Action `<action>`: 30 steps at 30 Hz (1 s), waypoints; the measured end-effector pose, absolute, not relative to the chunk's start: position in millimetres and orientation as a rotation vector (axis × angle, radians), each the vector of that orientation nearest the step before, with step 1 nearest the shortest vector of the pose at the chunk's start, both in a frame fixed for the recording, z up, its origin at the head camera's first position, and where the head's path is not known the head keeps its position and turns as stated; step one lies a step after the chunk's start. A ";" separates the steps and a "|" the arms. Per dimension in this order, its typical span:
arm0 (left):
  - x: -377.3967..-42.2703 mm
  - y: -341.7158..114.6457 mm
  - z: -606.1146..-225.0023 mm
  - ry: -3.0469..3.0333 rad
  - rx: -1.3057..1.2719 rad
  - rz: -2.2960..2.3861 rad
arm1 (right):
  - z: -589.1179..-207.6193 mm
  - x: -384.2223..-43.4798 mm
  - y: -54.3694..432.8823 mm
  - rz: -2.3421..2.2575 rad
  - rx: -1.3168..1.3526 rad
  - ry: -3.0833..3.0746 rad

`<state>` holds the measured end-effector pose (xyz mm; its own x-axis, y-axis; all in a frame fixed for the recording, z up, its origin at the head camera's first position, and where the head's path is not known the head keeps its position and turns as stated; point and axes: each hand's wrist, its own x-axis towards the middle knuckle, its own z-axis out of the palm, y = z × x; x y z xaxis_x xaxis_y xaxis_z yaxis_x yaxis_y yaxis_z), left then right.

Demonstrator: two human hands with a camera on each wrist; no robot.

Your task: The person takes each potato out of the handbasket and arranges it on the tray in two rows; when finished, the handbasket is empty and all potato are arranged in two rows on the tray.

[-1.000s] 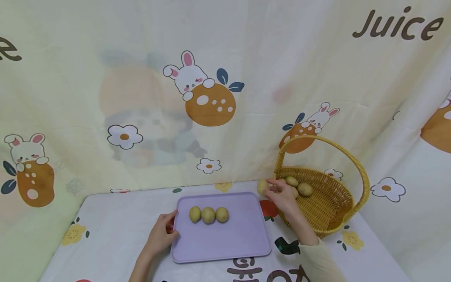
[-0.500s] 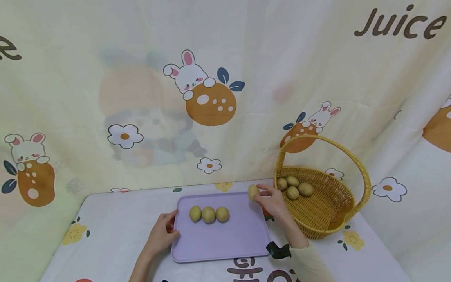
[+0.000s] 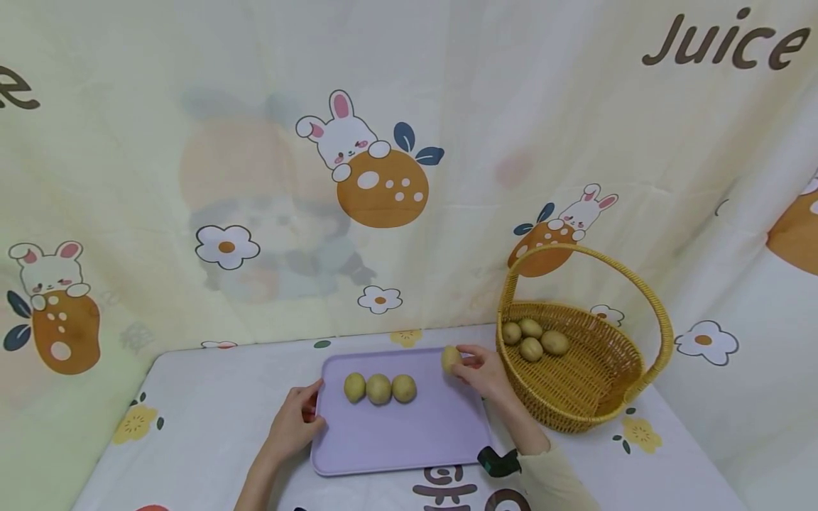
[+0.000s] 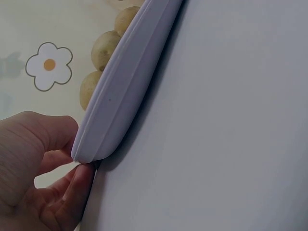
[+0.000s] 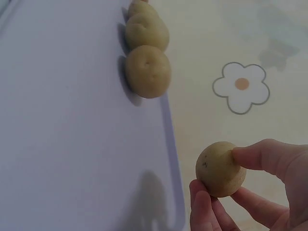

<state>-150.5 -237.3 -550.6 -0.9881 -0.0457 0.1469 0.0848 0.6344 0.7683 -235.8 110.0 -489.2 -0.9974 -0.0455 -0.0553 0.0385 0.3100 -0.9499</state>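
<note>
My right hand (image 3: 486,374) pinches a small yellowish potato (image 5: 220,168) between thumb and fingers, over the back right part of the lilac tray (image 3: 409,440). At the tray's left edge, my left hand (image 3: 294,424) grips the rim; the left wrist view shows finger and thumb of that hand (image 4: 38,159) meeting at the rim. Three potatoes (image 3: 378,389) lie side by side in a row on the tray, left of the held one. The right wrist view shows a dark hand shadow on the tray's surface.
A yellow woven basket (image 3: 575,419) with a tall arched handle stands right of the tray, several potatoes (image 3: 554,343) at its left end. A black device (image 3: 498,463) sits by the right wrist. A printed curtain (image 3: 447,277) hangs behind the white-clothed table (image 3: 211,426).
My right hand has carried the potato leftward from the basket's left rim to over the tray's back right part. My left hand and the three potatoes in the row have stayed put.
</note>
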 end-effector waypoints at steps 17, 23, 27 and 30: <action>-149.8 -236.1 -549.4 -2.702 -0.031 -1.287 | -511.4 -225.3 89.4 -1.713 -0.110 2.598; -150.3 -236.7 -549.6 -2.697 -0.036 -1.279 | -518.2 -221.0 82.3 -1.752 -0.162 2.540; -150.3 -236.9 -550.4 -2.696 -0.040 -1.280 | -523.4 -219.9 80.2 -1.804 -0.173 2.470; -150.5 -237.0 -550.9 -2.697 -0.039 -1.272 | -524.4 -219.1 79.5 -1.826 -0.172 2.438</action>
<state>-150.5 -237.0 -550.9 -0.9870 -0.0438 0.1544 0.0914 0.6379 0.7646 -219.1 79.5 -524.4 -0.9895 -0.1442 -0.0053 -0.0355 0.2788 -0.9597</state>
